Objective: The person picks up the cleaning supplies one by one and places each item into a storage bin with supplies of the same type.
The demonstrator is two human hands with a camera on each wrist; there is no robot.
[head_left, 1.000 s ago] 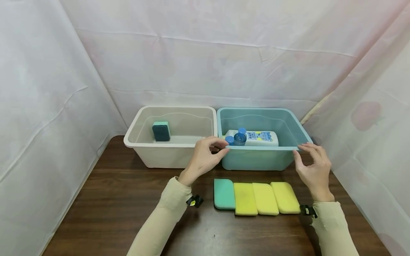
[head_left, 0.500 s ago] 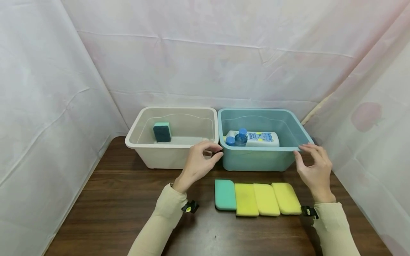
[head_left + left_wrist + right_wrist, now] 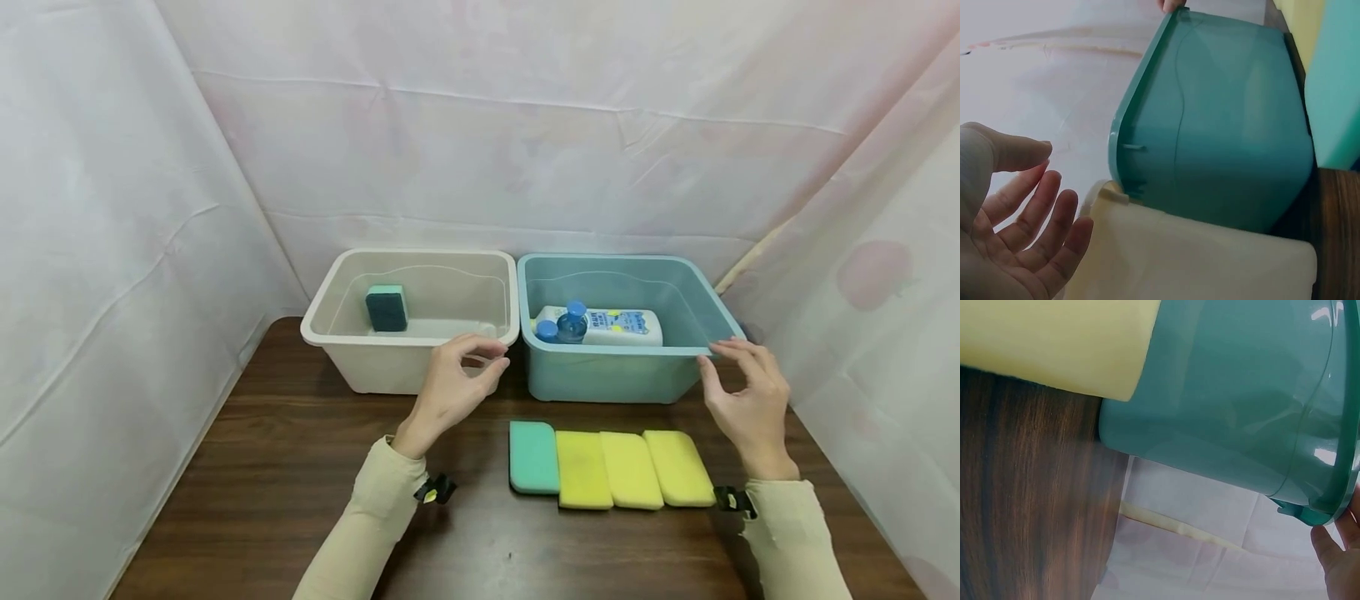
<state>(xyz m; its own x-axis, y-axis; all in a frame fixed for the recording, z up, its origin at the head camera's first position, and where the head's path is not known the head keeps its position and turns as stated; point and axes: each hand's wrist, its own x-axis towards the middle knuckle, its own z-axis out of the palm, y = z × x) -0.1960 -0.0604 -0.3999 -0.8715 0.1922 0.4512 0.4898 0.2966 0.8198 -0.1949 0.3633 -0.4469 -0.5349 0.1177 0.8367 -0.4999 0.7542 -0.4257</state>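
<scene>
My right hand pinches the near right corner of the blue-green storage bin, thumb under the rim and fingers over it. In the right wrist view the thumb shows right at that rim. My left hand, fingers loosely bent and holding nothing, hovers by the near right corner of the cream storage bin. The left wrist view shows its fingertips apart from both bins. A white labelled bottle lies in the blue-green bin, beside a small blue-capped bottle and another blue cap.
A green sponge with a dark scouring side stands inside the cream bin. On the wooden table, a green sponge and three yellow sponges lie in a row before the blue-green bin. Pale curtains enclose the back and sides.
My left hand has drawn away leftward from the blue-green bin's near left corner to the front of the cream bin. The right hand stays at its corner, and the head view shifts slightly.
</scene>
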